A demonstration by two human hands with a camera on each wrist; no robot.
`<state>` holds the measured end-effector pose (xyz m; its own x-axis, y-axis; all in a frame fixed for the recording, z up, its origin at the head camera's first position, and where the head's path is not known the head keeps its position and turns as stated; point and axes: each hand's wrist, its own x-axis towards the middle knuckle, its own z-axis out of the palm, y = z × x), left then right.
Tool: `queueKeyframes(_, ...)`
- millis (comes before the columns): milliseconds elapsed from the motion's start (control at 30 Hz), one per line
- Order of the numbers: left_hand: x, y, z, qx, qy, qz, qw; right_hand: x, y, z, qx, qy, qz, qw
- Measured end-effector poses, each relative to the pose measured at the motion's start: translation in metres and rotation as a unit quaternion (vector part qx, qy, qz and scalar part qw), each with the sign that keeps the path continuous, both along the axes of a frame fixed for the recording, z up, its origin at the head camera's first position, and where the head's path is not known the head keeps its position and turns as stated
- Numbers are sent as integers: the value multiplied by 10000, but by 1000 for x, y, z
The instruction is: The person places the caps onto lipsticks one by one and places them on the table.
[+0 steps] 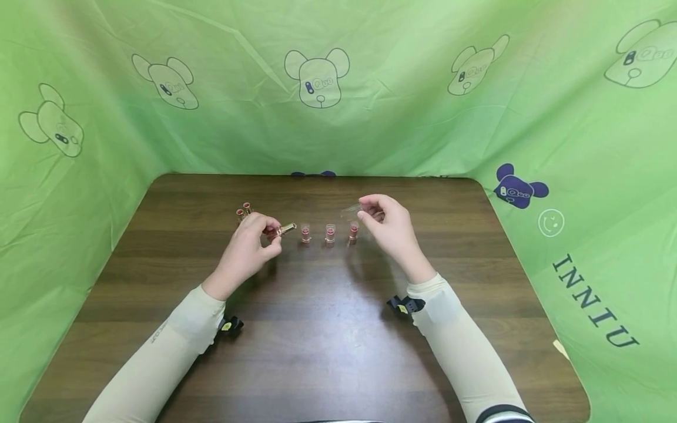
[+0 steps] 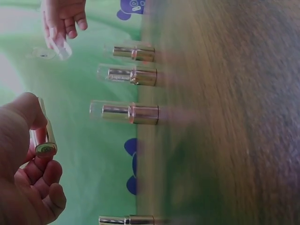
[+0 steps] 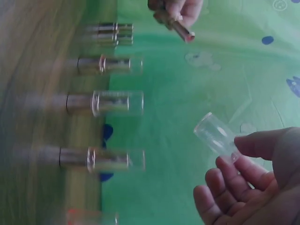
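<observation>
My left hand (image 1: 243, 252) grips an uncapped lipstick (image 1: 287, 229) with a shiny gold tube, tilted in the air and pointing right. Between thumb and fingers, my right hand (image 1: 390, 230) pinches a clear cap (image 3: 215, 133), raised above the table. Three lipsticks with clear caps stand upright in a row between the hands: a left one (image 1: 305, 236), a middle one (image 1: 330, 236) and a right one (image 1: 353, 234), closest to my right hand. Just behind my left hand, two more lipsticks (image 1: 247, 207) stand close together without caps, partly hidden by the hand.
The brown wooden table (image 1: 317, 341) has rounded corners. Green cloth (image 1: 381, 135) with bear-head prints surrounds its back and sides. At the bottom of the right wrist view, a clear piece with a reddish edge (image 3: 89, 216) is cut off by the frame.
</observation>
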<state>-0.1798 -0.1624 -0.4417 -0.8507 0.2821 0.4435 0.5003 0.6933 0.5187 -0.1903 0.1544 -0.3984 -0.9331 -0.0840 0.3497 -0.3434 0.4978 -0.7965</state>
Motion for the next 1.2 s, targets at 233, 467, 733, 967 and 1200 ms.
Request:
queueKeyframes(233,4,7,8,-136,108,-134,9998,5,-15,-4,-307,67,571,9979)
queueKeyframes(467,7,11,11,-244,213,-218,9992,16,-35,10,-312,28,1014,9943)
queueKeyframes(733,10,15,14,-278,326,-394,9983,29,-50,23,-195,-100,1197,9926)
queueKeyframes(967,11,16,17,-225,274,-432,9984,13,-48,-2,-393,-272,1197,9917)
queueKeyframes(1200,14,20,20,-25,290,-628,9976,16,-56,-3,-615,-393,1471,9864)
